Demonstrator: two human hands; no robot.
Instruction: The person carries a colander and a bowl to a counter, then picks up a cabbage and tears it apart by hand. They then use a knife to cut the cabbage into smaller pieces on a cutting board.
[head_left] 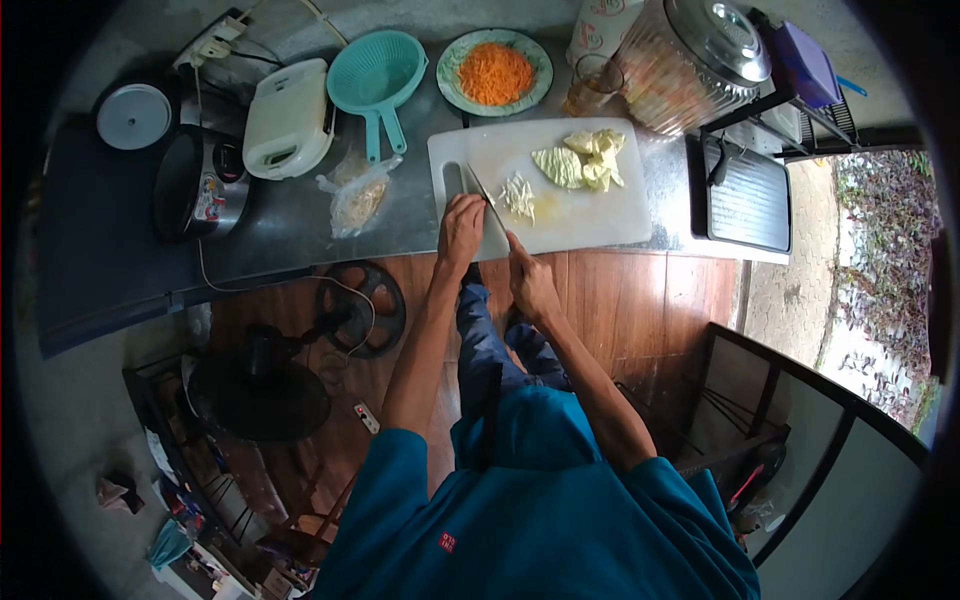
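My right hand (pixel 532 284) is wrapped round the handle of a kitchen knife (pixel 489 200), whose blade points away over the left part of a white cutting board (pixel 625 215). My left hand (pixel 461 228) is at the board's near left edge, its fingers curled together against the left side of the blade. Whatever lies under those fingers is hidden. Just right of the blade is a small heap of shredded cabbage (pixel 518 197). Larger pale cabbage leaves (pixel 597 158) sit at the board's far right.
Behind the board stands a plate of shredded carrot (pixel 495 74), with a glass (pixel 593 84) and a large lidded jar (pixel 690 65) to its right. Leftward are a green colander (pixel 375 72), a plastic bag (pixel 358 197) and a white sandwich maker (pixel 288 120). A grill pan (pixel 748 195) is at right.
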